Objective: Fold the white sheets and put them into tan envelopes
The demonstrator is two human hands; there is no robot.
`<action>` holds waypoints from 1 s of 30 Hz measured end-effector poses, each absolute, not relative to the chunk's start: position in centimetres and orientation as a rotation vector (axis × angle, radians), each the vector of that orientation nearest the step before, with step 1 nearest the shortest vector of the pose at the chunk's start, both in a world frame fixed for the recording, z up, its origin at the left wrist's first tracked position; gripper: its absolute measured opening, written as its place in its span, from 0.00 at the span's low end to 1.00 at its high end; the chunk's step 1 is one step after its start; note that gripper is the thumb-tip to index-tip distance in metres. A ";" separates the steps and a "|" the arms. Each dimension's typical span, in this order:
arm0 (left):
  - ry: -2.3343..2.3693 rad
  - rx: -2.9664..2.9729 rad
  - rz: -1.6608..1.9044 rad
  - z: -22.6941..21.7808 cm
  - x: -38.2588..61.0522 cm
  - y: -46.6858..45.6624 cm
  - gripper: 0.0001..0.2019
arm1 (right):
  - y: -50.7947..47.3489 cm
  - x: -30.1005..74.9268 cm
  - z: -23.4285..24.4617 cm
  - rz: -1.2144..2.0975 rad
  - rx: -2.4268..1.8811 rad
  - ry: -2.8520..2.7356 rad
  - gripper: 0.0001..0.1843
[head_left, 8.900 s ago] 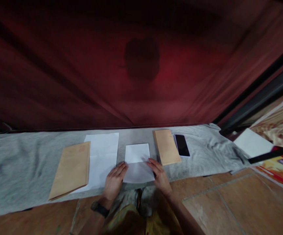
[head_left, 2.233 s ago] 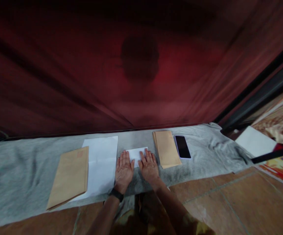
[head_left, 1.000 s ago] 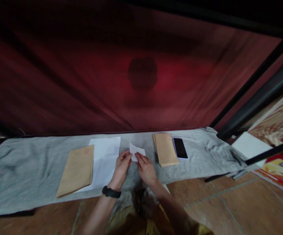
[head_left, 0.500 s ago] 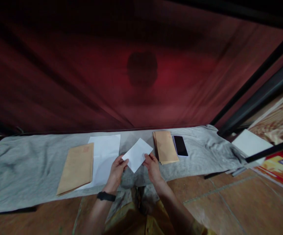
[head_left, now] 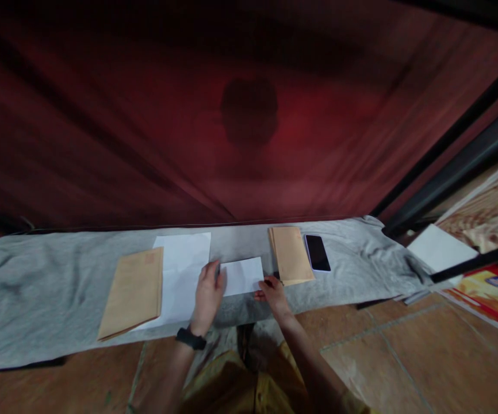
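A small folded white paper [head_left: 242, 276] lies flat on the grey cloth [head_left: 50, 287] in front of me. My left hand [head_left: 208, 293], a black band on its wrist, rests with fingers laid flat against the paper's left edge. My right hand [head_left: 272, 294] is at the paper's lower right corner, its fingers pinched on that corner. A white sheet [head_left: 180, 276] lies just left of my left hand.
A brown envelope [head_left: 132, 293] lies partly on the white sheet at the left. A stack of brown envelopes [head_left: 290, 254] and a dark phone [head_left: 317, 252] lie to the right. A red curtain [head_left: 249, 115] hangs behind. Tiled floor [head_left: 404, 356] runs in front; papers [head_left: 441, 247] lie far right.
The folded paper, held tilted in the air half a second ago, now lies flat on the cloth. My left hand has flattened beside it and my right hand stays at its corner.
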State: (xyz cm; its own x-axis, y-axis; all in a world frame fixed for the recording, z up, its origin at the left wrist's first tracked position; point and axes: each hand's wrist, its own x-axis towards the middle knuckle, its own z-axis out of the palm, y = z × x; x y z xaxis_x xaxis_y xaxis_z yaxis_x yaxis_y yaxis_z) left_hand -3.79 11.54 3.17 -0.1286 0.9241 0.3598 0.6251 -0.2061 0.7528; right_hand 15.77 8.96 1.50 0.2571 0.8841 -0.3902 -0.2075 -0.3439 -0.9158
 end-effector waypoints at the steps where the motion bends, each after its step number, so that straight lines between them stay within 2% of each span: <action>1: 1.693 1.960 1.189 2.7 -3.1 10.6 0.19 | 9.0 15.7 1.4 1.305 -1.495 -0.679 0.10; 7: 1.561 2.552 0.700 0.4 -0.1 5.7 0.25 | 7.6 16.7 1.4 1.192 -1.600 -0.871 0.10; 11: 1.579 2.673 0.563 -0.1 0.0 5.2 0.25 | 6.2 17.3 1.7 0.547 -1.798 -1.453 0.17; 13: 1.578 2.700 0.536 -0.1 -0.1 5.3 0.26 | 6.0 16.8 1.8 0.324 -1.740 -1.720 0.20; 18: 1.540 2.741 0.518 -0.5 -0.3 5.2 0.27 | 6.5 14.6 1.1 0.263 -1.538 -2.109 0.24; 30: 1.789 2.561 0.641 -1.1 -2.6 4.3 0.30 | 5.8 15.9 -0.9 -0.010 -1.752 -2.020 0.30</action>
